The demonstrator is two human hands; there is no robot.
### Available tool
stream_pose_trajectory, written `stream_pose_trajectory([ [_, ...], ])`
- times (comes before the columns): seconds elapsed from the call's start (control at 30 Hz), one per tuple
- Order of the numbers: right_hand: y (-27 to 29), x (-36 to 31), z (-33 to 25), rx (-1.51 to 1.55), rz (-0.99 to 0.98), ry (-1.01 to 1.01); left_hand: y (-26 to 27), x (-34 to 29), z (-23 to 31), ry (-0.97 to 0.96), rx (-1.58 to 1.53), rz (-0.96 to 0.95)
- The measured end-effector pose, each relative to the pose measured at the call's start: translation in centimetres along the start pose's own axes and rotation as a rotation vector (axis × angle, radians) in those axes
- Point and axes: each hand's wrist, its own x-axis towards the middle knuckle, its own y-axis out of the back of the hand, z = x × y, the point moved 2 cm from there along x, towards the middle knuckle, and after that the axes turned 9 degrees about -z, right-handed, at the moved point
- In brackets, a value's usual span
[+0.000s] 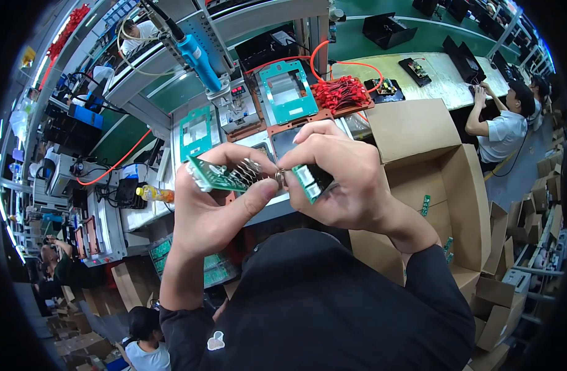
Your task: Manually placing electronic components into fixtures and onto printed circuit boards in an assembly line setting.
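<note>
My left hand (204, 213) holds a green circuit board (216, 177) on edge, with a row of metal leads or springs standing off it. In my right hand (352, 170) is a smaller green circuit board (307, 183) with white parts and a black block. Both thumbs and forefingers come together at a small metal piece (279, 177) between the boards; my fingers partly cover it, so its kind is unclear. Just beyond my hands, green panels with rectangular openings, one at the right (288, 93) and one at the left (197, 131), lie at a bench fixture (237, 111).
A blue cylindrical tool (198, 62) hangs over the fixture. Red-tipped wires (342, 94) are heaped behind my right hand. An open cardboard box (431, 198) at right contains several small boards. A yellow bottle (155, 194) stands left. A co-worker (504, 123) sits at the far right.
</note>
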Motion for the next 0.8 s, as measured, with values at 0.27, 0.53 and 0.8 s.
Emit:
stream_pose_trajectory([
  [0.27, 1.7, 0.4, 1.4, -0.296, -0.074, 0.471, 0.1, 1.2, 0.5, 0.303, -0.235, -0.204],
  [0.53, 2.9, -0.4, 1.2, -0.392, -0.049, 0.681, -2.0, 1.8, -1.2, 0.379, -0.691, -0.273],
  [0.8, 4.4, -0.9, 1.9, -0.071, -0.222, 0.378, -2.2, 2.0, -0.4, 0.174, -0.258, -0.129],
])
